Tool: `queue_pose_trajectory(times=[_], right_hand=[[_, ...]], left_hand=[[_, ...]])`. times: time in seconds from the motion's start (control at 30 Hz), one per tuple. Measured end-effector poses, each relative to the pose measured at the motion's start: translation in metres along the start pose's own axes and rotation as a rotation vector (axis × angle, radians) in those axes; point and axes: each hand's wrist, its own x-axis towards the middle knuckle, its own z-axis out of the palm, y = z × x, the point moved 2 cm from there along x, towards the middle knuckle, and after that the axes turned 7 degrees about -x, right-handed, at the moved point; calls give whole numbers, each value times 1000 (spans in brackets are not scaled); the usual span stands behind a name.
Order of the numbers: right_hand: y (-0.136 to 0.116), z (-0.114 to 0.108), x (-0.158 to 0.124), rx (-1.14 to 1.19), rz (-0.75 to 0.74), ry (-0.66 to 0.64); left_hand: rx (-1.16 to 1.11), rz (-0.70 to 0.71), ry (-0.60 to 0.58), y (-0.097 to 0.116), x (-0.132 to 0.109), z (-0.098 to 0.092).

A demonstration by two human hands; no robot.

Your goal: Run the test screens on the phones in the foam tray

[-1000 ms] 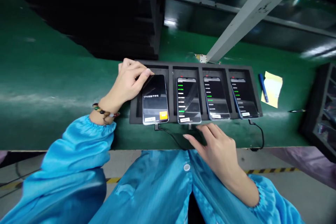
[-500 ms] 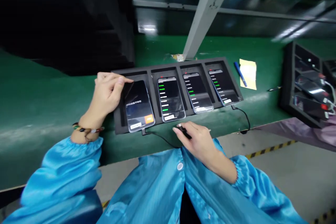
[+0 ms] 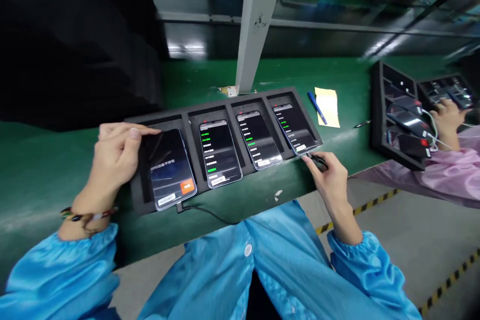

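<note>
A long black foam tray (image 3: pixel 189 132) holds several smartphones in separate compartments. My left hand (image 3: pixel 116 152) lies over its left end, index finger stretched out to the top of the leftmost phone (image 3: pixel 170 170), the other fingers curled. That phone shows a dark screen with an orange button, and a black cable (image 3: pixel 204 211) with an angled plug is at its lower edge. The second phone (image 3: pixel 220 155), third phone (image 3: pixel 258 140) and rightmost phone (image 3: pixel 296 129) show lists with green lines. At the rightmost phone's lower edge, my right hand (image 3: pixel 330 177) pinches a black cable plug (image 3: pixel 318 159).
Beyond the tray stands a grey post (image 3: pixel 257 30). Right of it lie a blue pen (image 3: pixel 317 108) and a yellow paper (image 3: pixel 329 107). Another black tray (image 3: pixel 378 135) holds phones with white cables; a co-worker's hand (image 3: pixel 448 117) is beside it. A dark mass fills the upper left.
My right hand has moved right, from below the second phone to the lower edge of the rightmost phone. My left index finger stays at the leftmost phone. The view has swung right.
</note>
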Motion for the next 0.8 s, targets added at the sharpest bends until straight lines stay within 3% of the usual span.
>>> queue_pose_trajectory(times=[0.1,0.3,0.37,0.47,0.63,0.7,0.8], right_hand=[[-3,1,0,-9,0,-61],[-10,4,-3,-26,15,-51],[-5,-10,-4,-23,4,-66],[10,-52,4,-77,0,-53],[26,-120,54,-250,-86,-129],[20,-131,85,-321,-176,-132],[0,-126,136,-384,-396,-126]], left_hand=[[-16,-14,16,0,-1,0],[-40,-58,30,0,-1,-1],[-48,-77,47,0,-1,-1],[-59,-92,56,0,-1,-1],[-66,-109,73,-1,-1,-2],[-63,-101,64,0,-1,-2],[-53,-81,53,2,1,-2]])
